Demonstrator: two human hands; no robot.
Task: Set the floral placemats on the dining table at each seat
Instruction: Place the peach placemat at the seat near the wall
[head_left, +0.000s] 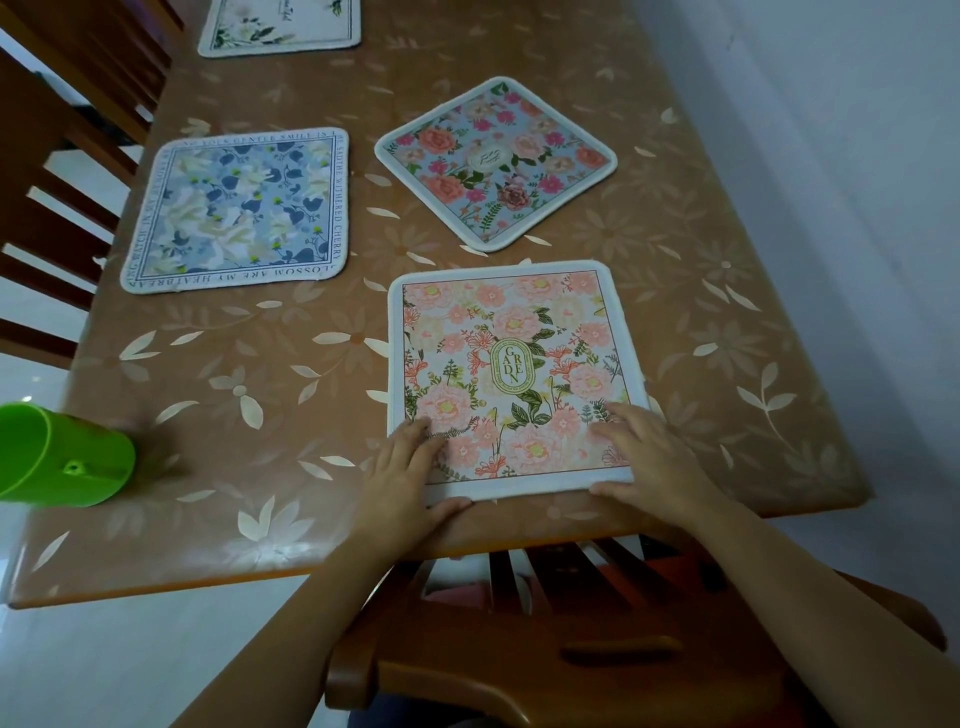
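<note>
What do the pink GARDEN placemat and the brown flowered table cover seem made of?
Pink square GARDEN placemat: probably printed fabric, matte, with a soft white bound edge. Brown flowered table cover: likely glossy plastic sheet, judging by its sheen.

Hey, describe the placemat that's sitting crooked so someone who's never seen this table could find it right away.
Start at the brown flower-patterned dining table and find the pink GARDEN placemat at the near edge. Just beyond it lies the crooked placemat. It alone is turned corner-on like a diamond, with pink and coral roses on pale blue and a white rim.
</note>
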